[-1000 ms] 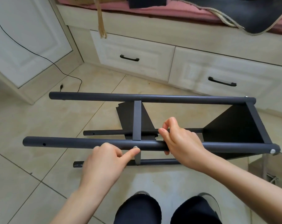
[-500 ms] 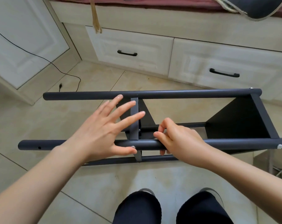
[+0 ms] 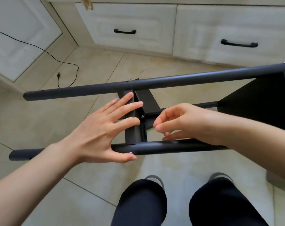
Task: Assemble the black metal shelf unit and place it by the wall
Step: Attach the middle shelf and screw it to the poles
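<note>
Nearest, the person's two dark-trousered knees (image 3: 141,203) are showing at the bottom edge, above a pale tiled floor (image 3: 40,121). Just beyond them the black metal shelf unit (image 3: 154,82) is lying on its side, its long axis running left to right, with the open tube ends pointing left and the fitted black shelf panel (image 3: 252,101) sitting at the right end. The left hand (image 3: 99,129) is spreading its straight fingers wide across the middle crossbar (image 3: 130,136), with the thumb pressing against the near tube (image 3: 171,147) beside a silver screw head (image 3: 130,153). The right hand (image 3: 184,121) is hovering over the near tube with fingers curling inward; whether it is pinching anything, I cannot tell. Farther back, white drawers (image 3: 127,26) with black handles are lining the wall, and a black cable (image 3: 65,62) is trailing across the floor at left.
</note>
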`<state>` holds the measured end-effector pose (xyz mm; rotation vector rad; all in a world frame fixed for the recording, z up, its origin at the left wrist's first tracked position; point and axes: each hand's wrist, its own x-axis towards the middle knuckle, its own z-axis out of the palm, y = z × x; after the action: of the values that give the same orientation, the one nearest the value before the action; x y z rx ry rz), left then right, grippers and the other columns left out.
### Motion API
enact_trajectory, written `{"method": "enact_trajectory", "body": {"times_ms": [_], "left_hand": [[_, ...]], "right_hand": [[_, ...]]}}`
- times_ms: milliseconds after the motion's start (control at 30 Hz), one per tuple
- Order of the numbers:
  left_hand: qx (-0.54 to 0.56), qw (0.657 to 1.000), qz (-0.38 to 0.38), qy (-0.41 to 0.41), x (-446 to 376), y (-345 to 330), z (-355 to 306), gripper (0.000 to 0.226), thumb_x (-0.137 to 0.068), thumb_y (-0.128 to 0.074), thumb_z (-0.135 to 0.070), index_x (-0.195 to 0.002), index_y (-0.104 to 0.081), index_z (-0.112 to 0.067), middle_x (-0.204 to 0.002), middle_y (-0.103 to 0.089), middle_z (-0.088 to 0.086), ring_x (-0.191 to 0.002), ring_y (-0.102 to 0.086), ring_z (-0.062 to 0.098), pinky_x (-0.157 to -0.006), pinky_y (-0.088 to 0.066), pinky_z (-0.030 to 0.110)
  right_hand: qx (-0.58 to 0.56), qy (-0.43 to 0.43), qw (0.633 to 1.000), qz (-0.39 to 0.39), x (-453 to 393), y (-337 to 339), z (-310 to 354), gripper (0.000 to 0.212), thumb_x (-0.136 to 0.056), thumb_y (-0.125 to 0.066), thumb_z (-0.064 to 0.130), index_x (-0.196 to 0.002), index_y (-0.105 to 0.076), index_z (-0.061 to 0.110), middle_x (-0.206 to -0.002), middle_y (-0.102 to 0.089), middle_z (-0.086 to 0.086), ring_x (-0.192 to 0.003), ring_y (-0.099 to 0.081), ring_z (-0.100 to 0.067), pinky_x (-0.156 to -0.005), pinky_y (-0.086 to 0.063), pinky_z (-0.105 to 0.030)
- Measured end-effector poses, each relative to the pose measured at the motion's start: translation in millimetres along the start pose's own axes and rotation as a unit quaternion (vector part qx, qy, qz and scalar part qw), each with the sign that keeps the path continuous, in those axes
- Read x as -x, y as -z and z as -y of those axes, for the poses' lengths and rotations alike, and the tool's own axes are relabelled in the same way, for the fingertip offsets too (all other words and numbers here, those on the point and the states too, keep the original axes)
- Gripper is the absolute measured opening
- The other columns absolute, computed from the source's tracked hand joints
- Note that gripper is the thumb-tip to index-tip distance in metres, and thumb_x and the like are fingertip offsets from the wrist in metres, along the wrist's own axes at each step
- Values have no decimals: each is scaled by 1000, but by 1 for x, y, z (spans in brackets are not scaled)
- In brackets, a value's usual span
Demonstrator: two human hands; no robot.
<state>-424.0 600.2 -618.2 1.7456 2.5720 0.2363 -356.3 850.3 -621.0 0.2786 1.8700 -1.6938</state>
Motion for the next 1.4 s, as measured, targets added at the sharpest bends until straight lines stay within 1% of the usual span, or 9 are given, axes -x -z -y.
{"method": "enact_trajectory", "body": {"times_ms": [133,267,400,500,600,733,833,1233,1400], "left_hand": [[20,1000,-14,7,-3,-2,-5,72,-80,-64,-68,-123,-65,-11,-158,-38,7,-155,-15,30,-122,-23,55],[52,998,-15,15,-2,-3,-10,68,-81,-66,-65,-120,-66,-10,-155,-43,7,-155,-14,32,-121,-25,56],[67,998,-10,14,2,-4,-12,66,-79,-69,-62,-119,-66,-9,-154,-44,7,-155,-14,34,-119,-27,60],[71,997,-12,2,6,-7,-16,65,-79,-71,-61,-118,-67,-9,-153,-44,7,-155,-14,35,-117,-28,62],[71,997,-18,0,11,-11,-19,64,-77,-73,-62,-117,-67,-11,-154,-44,6,-154,-15,35,-118,-28,61],[72,997,-26,4,14,-14,-21,65,-75,-74,-62,-116,-67,-12,-154,-43,4,-154,-16,34,-122,-21,56],[84,996,-26,8,15,-15,-23,64,-74,-74,-62,-115,-68,-13,-154,-44,4,-154,-17,34,-119,-25,61],[91,996,-20,14,15,-12,-25,65,-73,-76,-61,-116,-68,-13,-153,-44,3,-154,-17,32,-116,-31,61],[92,995,-22,15,14,-13,-25,64,-73,-75,-61,-115,-67,-13,-153,-43,3,-155,-17,32,-115,-31,62]], "right_hand": [[27,-21,998,54,-22,-1,7,5,-89,-71,10,-89,-73,14,-73,-66,1,-73,-63,-11,-74,-57,-24],[70,-43,992,93,-48,-14,10,8,-89,-69,8,-89,-73,15,-84,-68,-4,-75,-63,-13,-82,-59,-28],[31,-55,987,149,-57,-27,3,10,-88,-66,1,-83,-70,9,-76,-71,-5,-68,-65,-12,-66,-57,-21],[22,-54,983,176,-56,-26,-6,12,-89,-67,3,-81,-72,11,-79,-73,-4,-73,-65,-13,-74,-58,-24],[0,-62,977,204,-53,-26,-12,13,-89,-68,2,-83,-73,13,-84,-74,-5,-71,-66,-11,-77,-58,-24],[-28,-58,975,212,-52,-29,-16,6,-89,-68,5,-90,-72,10,-88,-73,-6,-66,-62,-9,-79,-54,-25],[-32,-49,975,216,-51,-31,-18,10,-90,-68,5,-85,-72,13,-85,-73,-4,-67,-60,-10,-80,-53,-26],[-54,-103,967,226,-49,-33,-17,17,-92,-65,7,-78,-70,14,-71,-67,0,-56,-58,-5,-55,-50,-14],[-42,-106,967,227,-48,-32,-15,21,-91,-66,9,-72,-71,16,-72,-67,0,-61,-56,-8,-59,-50,-16]]}}
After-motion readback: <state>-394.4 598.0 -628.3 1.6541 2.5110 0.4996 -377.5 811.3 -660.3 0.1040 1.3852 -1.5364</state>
